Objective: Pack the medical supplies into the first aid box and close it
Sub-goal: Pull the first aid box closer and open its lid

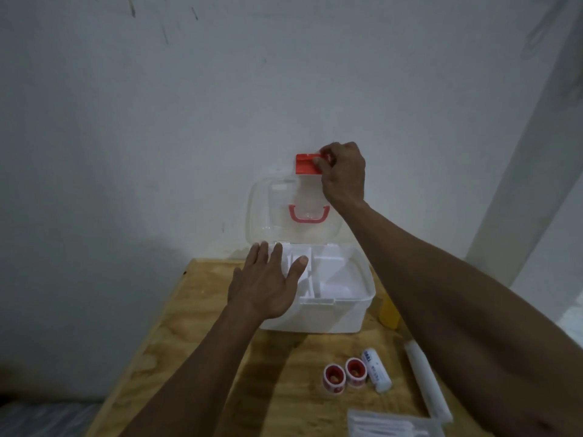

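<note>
A white first aid box (331, 313) stands open on the wooden table, its clear lid (268, 212) raised upright against the wall, a red handle (309, 213) on it. My right hand (342, 175) pinches the red latch (306, 165) at the lid's top edge. My left hand (268, 282) lies flat, fingers spread, on the box's left rim over the white divided tray (328, 279). Two red tape rolls (345, 375), a small white tube (375, 370), a long white wrapped roll (426, 380) and a clear packet of white swabs (388, 425) lie on the table nearer me.
A yellow object (389, 312) sits right of the box, partly hidden by my right forearm. The wooden table (189, 326) ends at its left edge, with floor beyond. The white wall stands right behind the box.
</note>
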Tool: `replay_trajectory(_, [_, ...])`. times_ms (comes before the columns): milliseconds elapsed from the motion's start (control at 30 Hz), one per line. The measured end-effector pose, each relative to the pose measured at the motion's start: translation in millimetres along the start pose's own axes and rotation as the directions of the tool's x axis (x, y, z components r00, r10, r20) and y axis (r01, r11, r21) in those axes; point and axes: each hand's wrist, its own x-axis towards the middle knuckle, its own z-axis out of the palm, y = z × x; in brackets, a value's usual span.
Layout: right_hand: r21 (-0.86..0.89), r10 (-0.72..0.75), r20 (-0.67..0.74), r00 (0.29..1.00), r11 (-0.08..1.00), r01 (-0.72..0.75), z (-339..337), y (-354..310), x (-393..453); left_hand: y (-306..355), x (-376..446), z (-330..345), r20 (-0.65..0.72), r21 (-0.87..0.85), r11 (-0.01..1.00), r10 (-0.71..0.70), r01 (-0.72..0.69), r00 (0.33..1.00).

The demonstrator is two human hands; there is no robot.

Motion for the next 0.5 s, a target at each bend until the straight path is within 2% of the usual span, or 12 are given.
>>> replay_trajectory(500, [-0.093, -0.05, 0.092, 0.995, 0.994, 0.058, -8.9, 7.1, -6.0, 0.4, 0.5, 0.4, 0.002, -0.005, 1.0, -0.006, 0.006, 1.0])
